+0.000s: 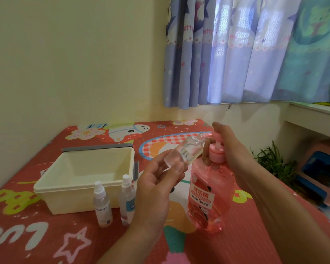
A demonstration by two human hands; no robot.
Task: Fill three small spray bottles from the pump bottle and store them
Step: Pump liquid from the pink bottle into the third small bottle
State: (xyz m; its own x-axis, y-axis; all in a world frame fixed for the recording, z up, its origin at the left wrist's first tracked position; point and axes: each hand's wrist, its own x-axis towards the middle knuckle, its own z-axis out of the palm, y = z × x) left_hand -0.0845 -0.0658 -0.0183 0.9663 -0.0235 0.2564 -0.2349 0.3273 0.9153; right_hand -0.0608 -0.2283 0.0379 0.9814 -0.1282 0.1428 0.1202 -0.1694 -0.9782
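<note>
Two small spray bottles with white sprayer tops stand upright on the red cartoon-print table cover (46, 235): the left spray bottle (102, 204) and the right spray bottle (127, 202), close together and just in front of the cream storage box (80, 185), which sits open.

The left hand (154, 189) pinches a third bottle, a clear small bottle (181, 153), by its base between thumb and fingers. It is held in the air, tilted, with its neck end raised toward the pump spout. Whether they touch cannot be told.

The pink pump bottle (208, 197) of dish soap stands upright on the cover, to the right of the box. The right hand (231, 147) lies over its pump head, fingers curled down round it.

A blue patterned curtain (236, 54) hangs behind, and a green plant (274, 161) stands past the table's right edge.
</note>
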